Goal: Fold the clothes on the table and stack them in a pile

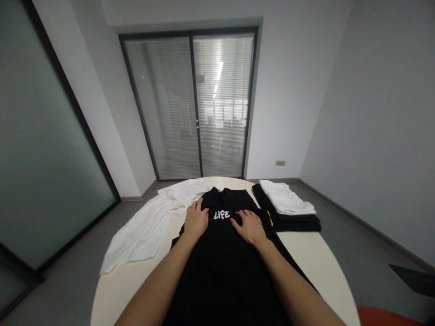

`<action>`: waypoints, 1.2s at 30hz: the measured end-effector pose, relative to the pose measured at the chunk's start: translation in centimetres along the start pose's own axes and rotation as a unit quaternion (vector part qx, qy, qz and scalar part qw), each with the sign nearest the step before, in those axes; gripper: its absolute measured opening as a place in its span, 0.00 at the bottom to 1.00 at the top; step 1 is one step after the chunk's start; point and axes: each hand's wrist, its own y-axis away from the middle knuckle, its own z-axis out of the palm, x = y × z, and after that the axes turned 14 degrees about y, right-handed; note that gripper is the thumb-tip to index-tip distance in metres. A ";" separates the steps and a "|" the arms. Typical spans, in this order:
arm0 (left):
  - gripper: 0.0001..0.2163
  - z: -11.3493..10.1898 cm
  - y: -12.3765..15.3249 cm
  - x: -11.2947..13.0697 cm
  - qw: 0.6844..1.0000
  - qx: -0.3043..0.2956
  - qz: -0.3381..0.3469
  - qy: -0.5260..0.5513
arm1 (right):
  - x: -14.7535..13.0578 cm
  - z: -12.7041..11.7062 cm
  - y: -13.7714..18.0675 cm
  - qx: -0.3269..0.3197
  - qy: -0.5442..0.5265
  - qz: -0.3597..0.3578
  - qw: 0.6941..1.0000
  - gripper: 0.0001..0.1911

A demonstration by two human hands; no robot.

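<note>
A black T-shirt lies spread on the table, its collar at the far end and white lettering across it that looks upside down from here. Flat on its left side rests my left hand, fingers spread and pointing away from me. My right hand lies on the right side of the same shirt, its fingers apart beside the lettering. Bits of yellow trim show at the shirt's edges. The near end of the shirt runs out of the picture between my forearms.
Left of the black shirt, a white garment lies loosely spread. To the right stands a stack of folded black clothes with a folded white one on top. The round cream table has a curved edge. Something red shows at bottom right.
</note>
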 end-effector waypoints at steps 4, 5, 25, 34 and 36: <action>0.17 1.1 -2.0 -0.4 0.999 -0.047 -0.006 0.000 | 0.8 -1.0 -1.6 -0.017 0.004 -0.006 1.000 0.23; 0.17 1.3 -2.4 -0.6 0.999 -0.045 -0.016 0.002 | 1.1 -1.0 -2.0 -0.018 0.001 -0.006 1.000 0.22; 0.26 -0.2 -8.5 -9.7 0.958 0.102 -0.248 0.104 | 2.1 1.7 -5.3 0.028 -0.007 0.013 1.000 0.19; 0.16 -3.8 -7.9 -13.5 0.923 0.159 -0.331 0.114 | 2.6 2.5 -5.6 0.029 0.014 0.041 0.999 0.25; 0.15 -4.4 -7.8 -14.3 0.919 0.162 -0.340 0.118 | 2.6 2.7 -5.6 0.029 0.007 0.047 0.998 0.25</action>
